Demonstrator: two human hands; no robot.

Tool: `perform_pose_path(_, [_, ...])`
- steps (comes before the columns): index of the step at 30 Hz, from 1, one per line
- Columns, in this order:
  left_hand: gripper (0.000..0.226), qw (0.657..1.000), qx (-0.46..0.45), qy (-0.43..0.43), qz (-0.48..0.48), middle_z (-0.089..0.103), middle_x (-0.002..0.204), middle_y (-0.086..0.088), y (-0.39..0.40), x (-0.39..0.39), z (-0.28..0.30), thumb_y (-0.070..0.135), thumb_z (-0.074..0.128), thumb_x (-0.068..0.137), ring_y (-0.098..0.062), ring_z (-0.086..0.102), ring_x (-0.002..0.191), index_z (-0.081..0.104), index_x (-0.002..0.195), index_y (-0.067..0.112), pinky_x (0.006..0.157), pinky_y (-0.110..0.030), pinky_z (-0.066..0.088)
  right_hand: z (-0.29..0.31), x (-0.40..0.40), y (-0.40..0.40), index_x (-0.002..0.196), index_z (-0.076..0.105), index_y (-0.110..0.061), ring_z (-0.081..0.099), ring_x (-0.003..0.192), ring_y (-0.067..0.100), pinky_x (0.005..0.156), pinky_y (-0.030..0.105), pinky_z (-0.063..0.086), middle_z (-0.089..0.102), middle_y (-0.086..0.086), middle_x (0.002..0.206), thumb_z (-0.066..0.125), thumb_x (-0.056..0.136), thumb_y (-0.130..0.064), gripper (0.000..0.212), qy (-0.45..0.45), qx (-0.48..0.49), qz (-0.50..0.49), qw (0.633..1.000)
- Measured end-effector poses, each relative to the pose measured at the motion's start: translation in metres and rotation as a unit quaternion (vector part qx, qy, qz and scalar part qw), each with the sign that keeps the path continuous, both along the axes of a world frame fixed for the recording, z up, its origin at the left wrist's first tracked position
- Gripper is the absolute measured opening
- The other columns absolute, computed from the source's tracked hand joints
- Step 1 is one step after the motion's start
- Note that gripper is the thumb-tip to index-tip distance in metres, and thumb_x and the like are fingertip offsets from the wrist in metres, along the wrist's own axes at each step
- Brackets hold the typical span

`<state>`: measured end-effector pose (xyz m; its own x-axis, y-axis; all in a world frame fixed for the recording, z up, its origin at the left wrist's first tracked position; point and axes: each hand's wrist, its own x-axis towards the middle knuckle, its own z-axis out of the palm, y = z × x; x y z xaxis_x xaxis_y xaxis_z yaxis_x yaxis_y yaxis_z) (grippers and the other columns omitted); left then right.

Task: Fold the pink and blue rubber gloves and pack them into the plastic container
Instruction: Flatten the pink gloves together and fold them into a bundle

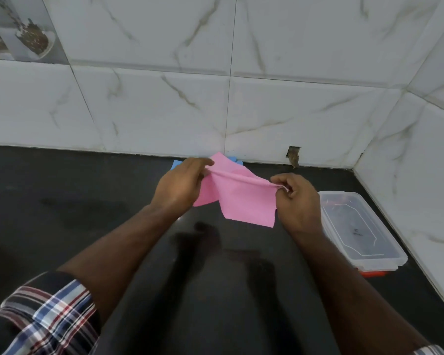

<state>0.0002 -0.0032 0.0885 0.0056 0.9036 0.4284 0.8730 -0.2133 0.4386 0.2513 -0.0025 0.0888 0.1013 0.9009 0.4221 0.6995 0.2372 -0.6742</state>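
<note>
A pink rubber glove (244,198) hangs above the black counter, creased along a ridge between my hands. My left hand (181,184) pinches its left end with fingers curled over the fold. My right hand (296,198) pinches the right end of the ridge between thumb and fingers. A blue glove (177,163) lies on the counter by the wall, mostly hidden behind my left hand and the pink glove. The clear plastic container (390,248) sits to the right of my right hand, open at the top, with a red-orange lid edge beneath it.
The black counter (62,213) runs left and toward me. Marble-tiled walls (292,111) close the back and right side, forming a corner behind the container. A small hole (293,156) shows in the wall base.
</note>
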Motion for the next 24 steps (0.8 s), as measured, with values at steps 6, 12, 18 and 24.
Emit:
perform_pose_path(6, [0.045, 0.975, -0.168, 0.135, -0.056, 0.067, 0.111, 0.016, -0.013, -0.045, -0.014, 0.072, 0.05, 0.087, -0.013, 0.062, 0.101, 0.064, 0.111, 0.036, 0.081, -0.037, 0.051, -0.012, 0.002, 0.002, 0.099, 0.073, -0.02, 0.061, 0.102, 0.019, 0.099, 0.042, 0.051, 0.071, 0.0, 0.11, 0.053, 0.087, 0.001, 0.031, -0.016, -0.078, 0.025, 0.997])
perform_pose_path(12, [0.025, 0.984, -0.117, 0.106, -0.077, 0.063, 0.104, 0.005, -0.009, -0.055, -0.001, 0.044, 0.064, 0.093, -0.019, 0.061, 0.097, 0.07, 0.111, 0.027, 0.081, -0.04, 0.051, -0.014, 0.003, 0.003, 0.101, 0.073, -0.018, 0.062, 0.1, 0.02, 0.091, 0.037, 0.052, 0.071, 0.0, 0.107, 0.05, 0.084, 0.005, 0.036, -0.021, -0.042, 0.018, 0.999])
perform_pose_path(18, [0.022, 0.964, -0.22, 0.091, -0.116, 0.064, 0.103, 0.015, -0.049, -0.044, -0.012, 0.033, 0.071, 0.088, -0.007, 0.058, 0.088, 0.073, 0.11, 0.029, 0.078, -0.028, 0.045, -0.033, 0.028, -0.025, 0.103, 0.074, -0.014, 0.063, 0.105, 0.023, 0.098, 0.036, 0.047, 0.069, 0.01, 0.115, 0.058, 0.086, 0.005, 0.031, -0.082, -0.112, 0.028, 0.99])
perform_pose_path(24, [0.042, 0.953, -0.249, 0.15, -0.09, 0.06, 0.132, 0.018, -0.085, -0.04, -0.065, 0.048, 0.065, 0.089, -0.007, 0.051, 0.123, 0.063, 0.129, 0.037, 0.103, -0.031, 0.044, -0.072, 0.026, -0.053, 0.122, 0.067, -0.026, 0.05, 0.123, 0.016, 0.107, 0.035, 0.039, 0.062, -0.005, 0.132, 0.059, 0.089, -0.012, 0.037, -0.191, -0.235, 0.134, 0.944])
